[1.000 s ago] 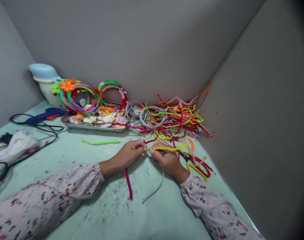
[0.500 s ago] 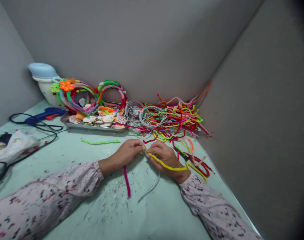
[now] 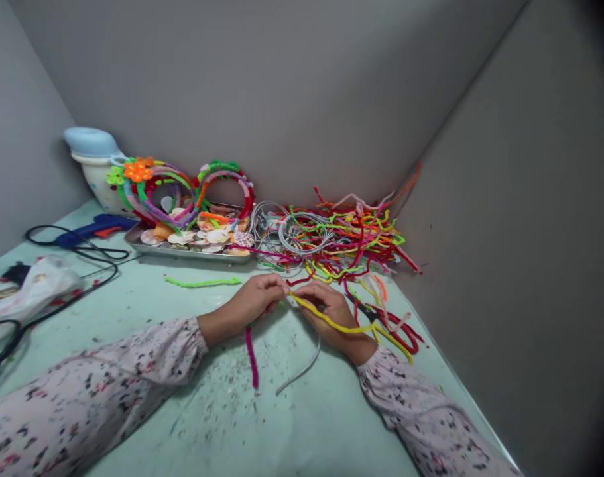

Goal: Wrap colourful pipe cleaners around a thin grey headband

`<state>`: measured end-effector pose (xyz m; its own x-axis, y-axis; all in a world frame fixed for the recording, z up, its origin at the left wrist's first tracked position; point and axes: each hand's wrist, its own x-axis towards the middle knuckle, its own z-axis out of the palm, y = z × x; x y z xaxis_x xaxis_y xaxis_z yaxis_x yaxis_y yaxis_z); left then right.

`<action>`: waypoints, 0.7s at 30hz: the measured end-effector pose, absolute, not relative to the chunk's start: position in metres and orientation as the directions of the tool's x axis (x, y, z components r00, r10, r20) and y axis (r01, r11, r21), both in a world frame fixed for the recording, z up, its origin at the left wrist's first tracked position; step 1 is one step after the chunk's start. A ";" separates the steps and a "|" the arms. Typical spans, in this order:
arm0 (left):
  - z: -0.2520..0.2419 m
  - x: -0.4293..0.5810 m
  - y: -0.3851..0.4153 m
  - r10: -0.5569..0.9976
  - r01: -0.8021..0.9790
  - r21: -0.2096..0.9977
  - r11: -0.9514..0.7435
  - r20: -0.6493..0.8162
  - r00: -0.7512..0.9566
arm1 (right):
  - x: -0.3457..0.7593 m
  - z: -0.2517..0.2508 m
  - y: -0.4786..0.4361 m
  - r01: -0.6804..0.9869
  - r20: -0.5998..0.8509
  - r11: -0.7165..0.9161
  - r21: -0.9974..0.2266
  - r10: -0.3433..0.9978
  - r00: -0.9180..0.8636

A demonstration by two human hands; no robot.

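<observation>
My left hand point(image 3: 262, 299) is closed in a pinch at one end of a yellow pipe cleaner point(image 3: 339, 326). The rest of that pipe cleaner trails across the back of my right hand point(image 3: 326, 306), whose fingers are curled close to the left fingertips. A grey wire point(image 3: 302, 373) comes out from under my right hand and bends down toward me; its upper part is hidden by the fingers. Below my left hand hangs or lies a magenta pipe cleaner point(image 3: 252, 358), its top covered by the hand. A bit of green shows between the hands.
Behind the hands stands a metal tray point(image 3: 192, 254) of seashells with decorated headbands point(image 3: 167, 172). Right of it lie wire coils point(image 3: 304, 233) and a pipe cleaner heap point(image 3: 361, 232). Scissors point(image 3: 408, 331) lie right, a blue glue gun point(image 3: 93, 228) left, a green pipe cleaner point(image 3: 202, 283) ahead.
The yellow pipe cleaner's near end has shifted slightly, and the right fingers have turned a little around the join. The whole view has drifted slightly; both hands stay together.
</observation>
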<state>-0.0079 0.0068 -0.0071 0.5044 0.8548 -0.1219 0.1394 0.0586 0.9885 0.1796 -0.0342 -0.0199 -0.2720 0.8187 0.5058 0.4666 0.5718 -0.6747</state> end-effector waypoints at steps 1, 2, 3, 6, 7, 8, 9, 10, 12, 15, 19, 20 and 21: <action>-0.007 -0.008 0.007 0.853 0.139 0.989 0.051 -0.116 0.509 | 0.180 -0.020 -0.034 0.468 0.509 0.569 -0.676 0.820 -0.262; -0.008 -0.008 0.007 0.850 0.137 0.990 0.045 -0.110 0.516 | 0.180 -0.021 -0.033 0.467 0.520 0.577 -0.670 0.814 -0.259; -0.008 -0.008 0.007 0.846 0.131 0.990 0.044 -0.106 0.523 | 0.180 -0.022 -0.033 0.466 0.537 0.589 -0.660 0.804 -0.256; -0.009 -0.008 0.007 0.833 0.095 0.995 0.040 -0.085 0.547 | 0.180 -0.023 -0.032 0.465 0.553 0.607 -0.644 0.790 -0.265; -0.009 -0.008 0.007 0.829 0.086 0.996 0.035 -0.077 0.554 | 0.180 -0.023 -0.033 0.467 0.551 0.606 -0.644 0.791 -0.266; -0.009 -0.008 0.008 0.826 0.084 0.996 0.029 -0.071 0.559 | 0.180 -0.023 -0.033 0.469 0.549 0.604 -0.645 0.792 -0.265; -0.009 -0.007 0.008 0.824 0.091 0.996 0.022 -0.069 0.563 | 0.180 -0.023 -0.034 0.471 0.548 0.602 -0.645 0.794 -0.263; -0.009 -0.007 0.008 0.824 0.108 0.994 0.015 -0.073 0.562 | 0.179 -0.022 -0.034 0.471 0.549 0.604 -0.643 0.792 -0.266; -0.009 -0.006 0.008 0.832 0.161 0.987 0.007 -0.095 0.547 | 0.179 -0.022 -0.035 0.471 0.550 0.610 -0.637 0.788 -0.277; -0.008 -0.005 0.008 0.848 0.248 0.969 -0.006 -0.126 0.515 | 0.178 -0.022 -0.036 0.469 0.547 0.625 -0.624 0.778 -0.308; -0.008 -0.005 0.009 0.852 0.304 0.952 -0.038 -0.128 0.507 | 0.178 -0.022 -0.036 0.458 0.552 0.638 -0.618 0.768 -0.325; -0.008 -0.005 0.009 0.852 0.307 0.951 -0.044 -0.125 0.508 | 0.178 -0.022 -0.036 0.454 0.555 0.641 -0.619 0.766 -0.324; -0.008 -0.005 0.010 0.851 0.309 0.950 -0.049 -0.122 0.511 | 0.178 -0.022 -0.037 0.451 0.556 0.641 -0.621 0.766 -0.324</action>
<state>-0.0048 0.0096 -0.0077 0.5105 0.8512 -0.1221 0.3087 -0.0489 0.9499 0.1780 -0.0365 -0.0218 -0.3240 0.7658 0.5555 0.4510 0.6412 -0.6209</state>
